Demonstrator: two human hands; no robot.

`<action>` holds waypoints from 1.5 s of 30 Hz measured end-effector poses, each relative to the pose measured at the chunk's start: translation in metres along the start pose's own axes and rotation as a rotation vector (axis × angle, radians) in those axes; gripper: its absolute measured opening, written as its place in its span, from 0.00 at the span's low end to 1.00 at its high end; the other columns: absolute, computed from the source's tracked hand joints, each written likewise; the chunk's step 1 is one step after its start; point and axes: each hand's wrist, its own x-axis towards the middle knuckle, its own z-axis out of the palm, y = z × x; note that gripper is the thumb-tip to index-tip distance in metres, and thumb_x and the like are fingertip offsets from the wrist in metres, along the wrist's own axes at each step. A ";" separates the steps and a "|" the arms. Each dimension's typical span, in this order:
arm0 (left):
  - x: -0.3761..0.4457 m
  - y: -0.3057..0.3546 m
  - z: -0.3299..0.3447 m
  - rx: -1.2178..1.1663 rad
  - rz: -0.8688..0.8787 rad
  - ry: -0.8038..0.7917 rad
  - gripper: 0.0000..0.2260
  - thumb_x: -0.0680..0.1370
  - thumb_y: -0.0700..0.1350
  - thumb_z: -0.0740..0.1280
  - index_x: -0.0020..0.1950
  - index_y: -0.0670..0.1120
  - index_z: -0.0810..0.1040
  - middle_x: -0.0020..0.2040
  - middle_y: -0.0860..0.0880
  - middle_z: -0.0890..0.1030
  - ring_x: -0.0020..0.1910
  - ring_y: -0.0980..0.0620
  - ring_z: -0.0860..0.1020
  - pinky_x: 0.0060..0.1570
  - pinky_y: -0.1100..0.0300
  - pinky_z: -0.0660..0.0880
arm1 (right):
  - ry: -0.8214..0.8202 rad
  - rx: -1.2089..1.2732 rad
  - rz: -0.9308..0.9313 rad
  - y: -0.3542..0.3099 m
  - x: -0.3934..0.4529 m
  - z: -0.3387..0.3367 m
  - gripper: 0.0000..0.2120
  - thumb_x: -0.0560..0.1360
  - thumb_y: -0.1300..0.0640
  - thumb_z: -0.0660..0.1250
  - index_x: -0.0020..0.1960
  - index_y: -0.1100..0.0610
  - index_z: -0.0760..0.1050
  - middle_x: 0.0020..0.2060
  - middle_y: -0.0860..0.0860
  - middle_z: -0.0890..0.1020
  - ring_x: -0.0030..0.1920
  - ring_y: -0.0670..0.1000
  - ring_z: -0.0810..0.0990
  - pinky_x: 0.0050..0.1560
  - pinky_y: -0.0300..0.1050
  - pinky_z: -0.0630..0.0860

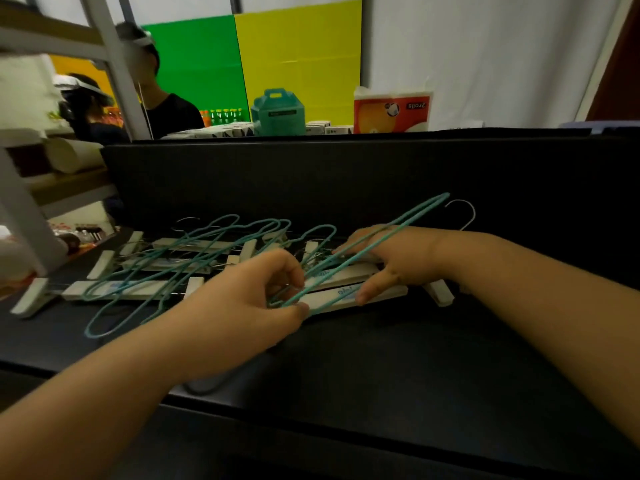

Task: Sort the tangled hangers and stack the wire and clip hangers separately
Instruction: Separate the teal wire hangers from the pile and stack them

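A tangle of teal wire hangers and white clip hangers lies on the black table. My left hand pinches the lower end of one teal wire hanger, which rises tilted up to the right across my right hand. My right hand lies over a white clip hanger, fingers spread on the pile and thumb pressing the hanger's bar. That clip hanger's metal hook sticks up behind my right wrist.
A black back panel rises behind the pile. Beyond it stand a teal box and an orange paper pack. A white shelf frame is at the left. Two people are at the far left.
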 end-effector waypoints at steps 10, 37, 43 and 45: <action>-0.003 -0.013 -0.007 -0.244 0.149 -0.073 0.24 0.63 0.72 0.68 0.57 0.66 0.75 0.58 0.61 0.79 0.58 0.60 0.78 0.56 0.60 0.77 | 0.047 -0.292 0.060 -0.017 -0.039 -0.015 0.43 0.67 0.26 0.65 0.77 0.42 0.59 0.69 0.41 0.65 0.69 0.46 0.63 0.69 0.48 0.67; 0.037 0.086 0.085 0.493 0.399 0.148 0.43 0.67 0.52 0.76 0.77 0.51 0.59 0.72 0.52 0.63 0.70 0.50 0.61 0.65 0.53 0.65 | 0.595 -0.139 0.732 0.008 -0.349 0.048 0.49 0.61 0.24 0.61 0.76 0.46 0.63 0.69 0.42 0.67 0.69 0.43 0.62 0.67 0.43 0.63; 0.032 0.157 0.161 0.501 0.354 0.154 0.42 0.67 0.51 0.77 0.77 0.51 0.60 0.71 0.50 0.64 0.70 0.47 0.62 0.66 0.48 0.66 | 0.658 -0.114 0.771 0.048 -0.445 0.058 0.49 0.60 0.25 0.64 0.76 0.46 0.64 0.70 0.41 0.67 0.71 0.43 0.61 0.68 0.40 0.58; 0.029 0.181 0.189 0.496 0.340 0.159 0.42 0.67 0.52 0.77 0.77 0.51 0.61 0.71 0.50 0.64 0.70 0.47 0.63 0.66 0.48 0.66 | 0.661 -0.093 0.773 0.067 -0.477 0.058 0.50 0.59 0.24 0.65 0.76 0.46 0.64 0.70 0.40 0.67 0.71 0.44 0.61 0.69 0.42 0.60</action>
